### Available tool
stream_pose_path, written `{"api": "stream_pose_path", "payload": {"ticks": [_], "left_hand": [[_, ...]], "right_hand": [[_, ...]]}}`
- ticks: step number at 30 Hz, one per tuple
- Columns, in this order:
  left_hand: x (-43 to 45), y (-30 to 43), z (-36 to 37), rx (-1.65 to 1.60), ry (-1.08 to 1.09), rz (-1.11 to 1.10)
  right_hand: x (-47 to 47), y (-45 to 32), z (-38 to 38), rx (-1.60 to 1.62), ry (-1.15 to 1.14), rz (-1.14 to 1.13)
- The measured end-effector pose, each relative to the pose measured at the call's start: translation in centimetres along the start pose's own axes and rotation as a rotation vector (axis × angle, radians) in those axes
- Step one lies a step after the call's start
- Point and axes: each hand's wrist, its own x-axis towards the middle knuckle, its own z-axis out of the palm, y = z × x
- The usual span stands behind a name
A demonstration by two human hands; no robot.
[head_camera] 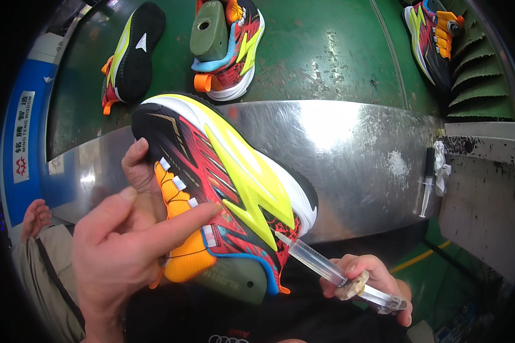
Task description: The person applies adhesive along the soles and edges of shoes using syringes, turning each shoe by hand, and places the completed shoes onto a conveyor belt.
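A multicoloured sports shoe (249,188) lies on its side before me, with a green shoe last (236,281) in its opening. My left hand (143,171) grips it near the toe and laces, partly hidden by another person's hand (116,248). That person's index finger points at the shoe's side and seems to touch it. In my right hand (365,283) is a clear plastic syringe (317,261), with whitish lumps around its flange and plunger end. The syringe nozzle is at the red heel area, beside the yellow trim; whether it touches cannot be told.
Two shoes, one lying on its side (139,55) and one holding a last (244,55), are on the green belt (326,55). Another shoe (429,47) lies by green flaps at right. A dark-filled syringe (428,182) and crumpled tissue (441,169) lie on the metal ledge (352,171).
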Motion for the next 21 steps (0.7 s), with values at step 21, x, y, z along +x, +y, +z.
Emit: {"api": "stream_pose_path", "payload": {"ticks": [21], "left_hand": [[-0.4,-2.1,-1.2,0.075,-0.087,-0.022]], "right_hand": [[-0.8,0.1,1.1,-0.083,-0.002,-0.041]]}}
